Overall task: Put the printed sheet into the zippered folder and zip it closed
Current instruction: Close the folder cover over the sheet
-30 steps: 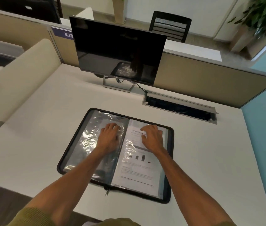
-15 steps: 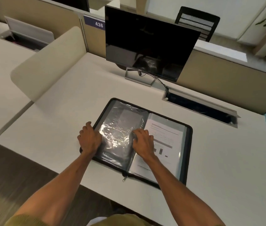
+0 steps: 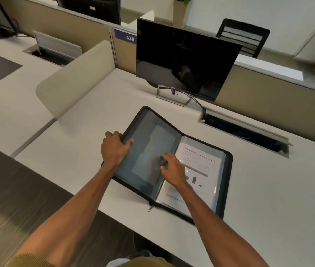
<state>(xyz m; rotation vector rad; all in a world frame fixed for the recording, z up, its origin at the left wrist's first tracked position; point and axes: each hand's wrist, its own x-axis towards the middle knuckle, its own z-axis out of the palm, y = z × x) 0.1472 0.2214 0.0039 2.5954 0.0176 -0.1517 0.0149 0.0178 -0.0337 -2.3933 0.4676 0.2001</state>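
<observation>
Folder is lying open on the table, sheet sleeved at 3 o'clock. Left hand is gripping the light, floppy cover's 9 o'clock edge; right hand is resting open.

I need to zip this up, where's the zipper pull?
Head view: the zipper pull hangs at the folder's near edge by the spine, between both forearms.

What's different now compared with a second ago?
The left hand has slid from the clear sleeves out to the folder's left edge, gripped it, and begun lifting that cover. The right hand has shifted left, toward the spine. The printed sheet still lies on the right side; the zipper pull remains at the near edge.
</observation>
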